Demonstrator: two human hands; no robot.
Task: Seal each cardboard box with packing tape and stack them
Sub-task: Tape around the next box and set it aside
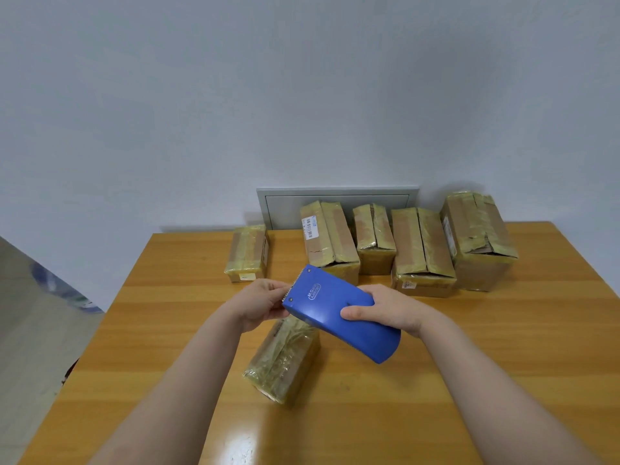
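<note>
Gripping a blue tape dispenser (335,310) above the wooden worktop (503,347), the person uses both hands. The right hand (382,312) wraps its fingers round the dispenser's wide rear part, with the thumb lying on the top face. The left hand (265,302) has its fingers closed in a pinch at the dispenser's toothed front edge; whether tape lies between them cannot be told.

Six cardboard boxes are in sight, all wrapped in yellowish tape. One, the near box (283,359), lies on the worktop directly below the dispenser, partly hidden by it and the left hand. The other five stand beyond the dispenser, each resting on the worktop. A small box (246,253) stands apart beyond and left of the dispenser. Beyond and right of it four stand close together: a labelled box (328,241), a short box (374,238), a long box (422,251) and a large box (478,239). A grey wall panel (335,199) shows beyond these.
</note>
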